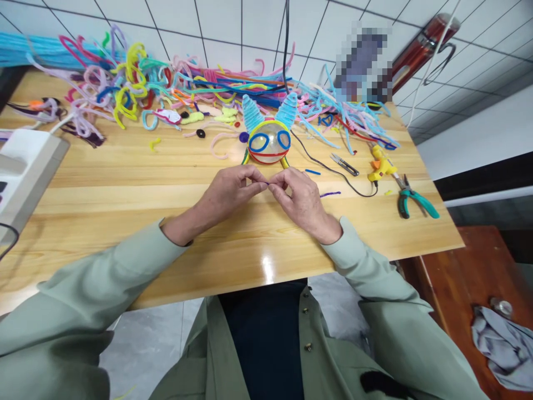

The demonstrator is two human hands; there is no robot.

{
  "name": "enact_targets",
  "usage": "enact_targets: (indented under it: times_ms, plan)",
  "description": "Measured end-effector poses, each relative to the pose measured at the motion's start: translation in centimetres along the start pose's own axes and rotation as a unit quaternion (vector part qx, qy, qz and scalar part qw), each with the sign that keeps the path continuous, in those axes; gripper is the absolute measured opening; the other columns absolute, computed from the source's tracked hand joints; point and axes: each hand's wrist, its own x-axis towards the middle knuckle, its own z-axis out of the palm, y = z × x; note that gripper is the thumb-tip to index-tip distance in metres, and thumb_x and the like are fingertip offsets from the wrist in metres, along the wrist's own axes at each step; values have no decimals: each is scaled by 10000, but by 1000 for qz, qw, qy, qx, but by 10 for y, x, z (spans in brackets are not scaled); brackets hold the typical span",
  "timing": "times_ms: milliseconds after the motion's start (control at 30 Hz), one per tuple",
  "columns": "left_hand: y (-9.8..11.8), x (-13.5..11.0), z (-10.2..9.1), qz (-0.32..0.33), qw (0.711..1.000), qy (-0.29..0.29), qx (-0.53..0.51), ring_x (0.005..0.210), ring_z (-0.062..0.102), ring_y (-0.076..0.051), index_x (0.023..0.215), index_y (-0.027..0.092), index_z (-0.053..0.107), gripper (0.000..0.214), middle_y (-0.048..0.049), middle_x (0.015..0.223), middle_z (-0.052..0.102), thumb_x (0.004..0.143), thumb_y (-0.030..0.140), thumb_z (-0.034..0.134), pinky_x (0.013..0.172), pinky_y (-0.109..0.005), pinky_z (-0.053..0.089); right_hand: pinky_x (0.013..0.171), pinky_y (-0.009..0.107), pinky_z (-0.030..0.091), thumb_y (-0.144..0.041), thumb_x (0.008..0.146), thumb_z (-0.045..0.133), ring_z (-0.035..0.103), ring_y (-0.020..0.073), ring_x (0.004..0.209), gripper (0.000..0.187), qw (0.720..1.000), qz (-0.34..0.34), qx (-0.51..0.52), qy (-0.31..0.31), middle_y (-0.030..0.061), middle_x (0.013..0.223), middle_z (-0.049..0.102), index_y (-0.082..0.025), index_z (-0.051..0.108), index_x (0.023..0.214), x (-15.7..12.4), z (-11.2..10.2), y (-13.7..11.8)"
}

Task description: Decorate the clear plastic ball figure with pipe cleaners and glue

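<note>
Both hands meet fingertip to fingertip: left hand [227, 191] and right hand [300, 200], each with thumb and forefinger pinched on one tiny purple piece [267, 184], mostly hidden in the grip. Just beyond the fingertips sits one clear round figure [268, 150], and count the parts: two light-blue ears [287, 112], two blue rings [259, 143] on its front, one red band [268, 158] below them, two yellow-and-green legs [285, 162] reaching toward the hands. One purple disc [244, 136] lies beside it, beyond the left hand.

Over to the right hand's side now! One purple strip [331, 194] just beside it, one short blue strip [313, 172] slightly farther forward, then one pair of snips [345, 164]. Farther right, one yellow glue gun [383, 165] and one pair of pliers [414, 201], handles spread. Well beyond both hands runs a heap of pipe cleaners [133, 83], too tangled to count. And out left of the left hand, one white power strip [35, 161].
</note>
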Motion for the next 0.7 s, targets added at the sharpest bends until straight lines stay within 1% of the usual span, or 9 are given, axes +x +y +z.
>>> enact_targets:
  times_ms: [133, 267, 333, 400, 467, 533, 600, 633, 700]
  plan:
    - [-1, -3, 3, -39, 997, 20, -59, 636, 497, -137, 846, 183, 787, 204, 18, 695, 662, 907, 377, 772, 629, -293, 371, 753, 351, 484, -296, 1050, 663, 632, 191, 758, 140, 998, 14, 51, 26, 13, 807, 711, -242, 687, 923, 1, -1, -1]
    - [-1, -8, 12, -73, 982, 55, -163, 660, 529, -136, 850, 186, 769, 262, 3, 748, 694, 867, 440, 832, 629, -294, 395, 720, 332, 504, -333, 1021, 687, 604, 172, 712, 157, 993, 75, 86, 30, 3, 791, 709, -244, 670, 894, 0, 1, -6]
    - [1, -11, 19, -101, 966, 69, -226, 609, 468, -123, 854, 196, 754, 299, 23, 701, 636, 832, 469, 874, 582, -294, 353, 716, 325, 511, -348, 1021, 695, 603, 166, 713, 170, 988, 102, 110, 31, 1, 796, 712, -243, 667, 891, 0, 2, -10]
    - [4, -14, 28, -134, 942, 78, -299, 573, 409, -107, 857, 206, 733, 351, 36, 691, 598, 789, 501, 913, 546, -291, 317, 719, 318, 515, -353, 1024, 693, 609, 160, 720, 177, 983, 117, 138, 40, -3, 798, 710, -241, 665, 890, 0, 5, -14]
    - [6, -16, 34, -162, 915, 73, -363, 563, 394, -98, 845, 215, 704, 395, 31, 721, 601, 765, 531, 927, 531, -285, 318, 720, 312, 516, -366, 1023, 691, 614, 157, 728, 185, 976, 136, 161, 47, -5, 800, 712, -240, 669, 889, -1, 6, -16]
    - [8, -16, 37, -176, 901, 53, -393, 565, 405, -97, 831, 219, 678, 408, 16, 756, 616, 772, 549, 911, 522, -280, 340, 714, 308, 517, -388, 1014, 696, 618, 158, 738, 198, 970, 159, 175, 47, -3, 806, 721, -239, 677, 886, -1, 6, -17]
    - [7, -14, 34, -178, 903, 39, -390, 560, 417, -99, 840, 218, 678, 403, -4, 789, 638, 807, 572, 867, 500, -278, 335, 707, 309, 516, -405, 1005, 702, 620, 161, 743, 213, 968, 172, 180, 41, 2, 809, 731, -236, 682, 877, 0, 4, -15]
    - [6, -12, 31, -172, 910, 35, -376, 556, 424, -101, 855, 215, 688, 400, -13, 801, 651, 830, 584, 839, 490, -279, 327, 704, 309, 515, -405, 1002, 702, 620, 162, 742, 214, 968, 173, 178, 37, 3, 809, 733, -235, 681, 874, 1, 2, -14]
    - [3, -8, 20, -145, 938, 29, -312, 552, 432, -111, 902, 208, 728, 382, -15, 781, 653, 873, 583, 796, 492, -287, 317, 706, 311, 513, -384, 1000, 699, 618, 163, 733, 198, 973, 162, 162, 29, 3, 802, 732, -235, 676, 871, 2, -1, -11]
